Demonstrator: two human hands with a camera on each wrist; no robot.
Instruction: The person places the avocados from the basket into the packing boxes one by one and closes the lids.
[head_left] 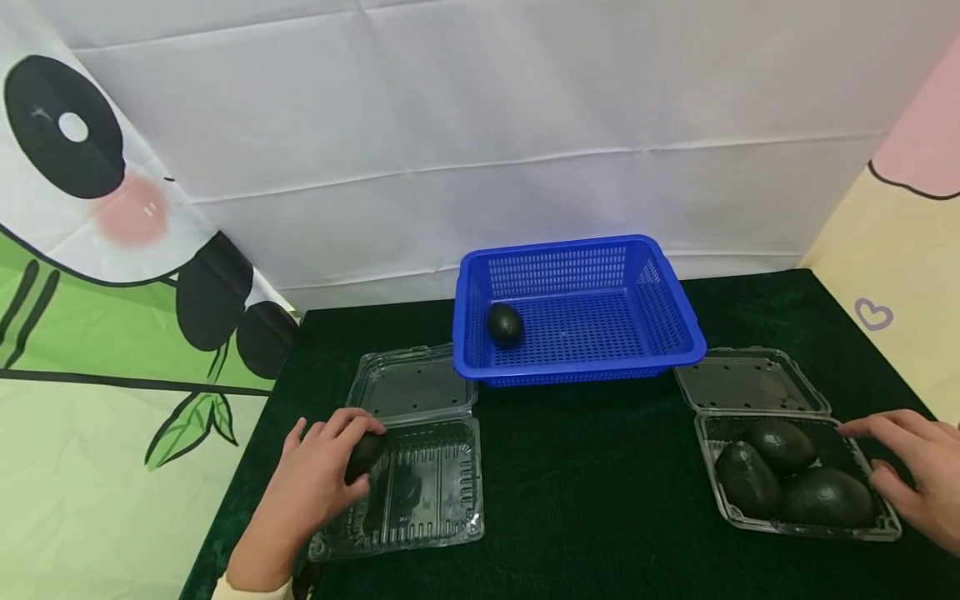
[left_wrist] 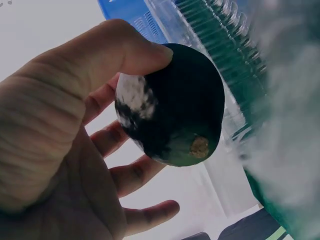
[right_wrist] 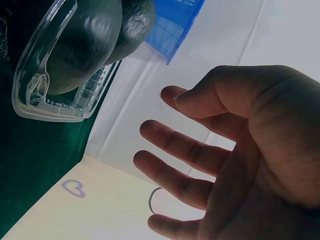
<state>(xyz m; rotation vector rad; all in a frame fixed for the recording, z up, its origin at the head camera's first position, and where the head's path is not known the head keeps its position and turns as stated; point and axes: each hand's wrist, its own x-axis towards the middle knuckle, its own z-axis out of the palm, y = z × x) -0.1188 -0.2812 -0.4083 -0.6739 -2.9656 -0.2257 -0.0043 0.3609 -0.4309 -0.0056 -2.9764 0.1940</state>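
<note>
My left hand (head_left: 315, 479) grips a dark avocado (head_left: 365, 457) over the left side of a clear plastic clamshell box (head_left: 442, 483). In the left wrist view, the thumb and fingers hold this avocado (left_wrist: 185, 110), its brown stem end showing. No other avocado is visible in that box. At the right, a second clamshell box (head_left: 831, 442) contains three avocados (head_left: 825, 498). Beside its right edge is my right hand (head_left: 926, 471); whether a fingertip touches the rim I cannot tell. The right wrist view shows this hand (right_wrist: 235, 145) holding nothing, fingers loosely extended.
A blue plastic basket (head_left: 577, 367) stands at the back middle with one avocado (head_left: 505, 323) inside. Both clamshell lids, left (head_left: 412, 383) and right (head_left: 757, 383), lie folded back toward it. Dark green cloth (head_left: 585, 492) covers the table; a white cloth (head_left: 525, 125) hangs behind.
</note>
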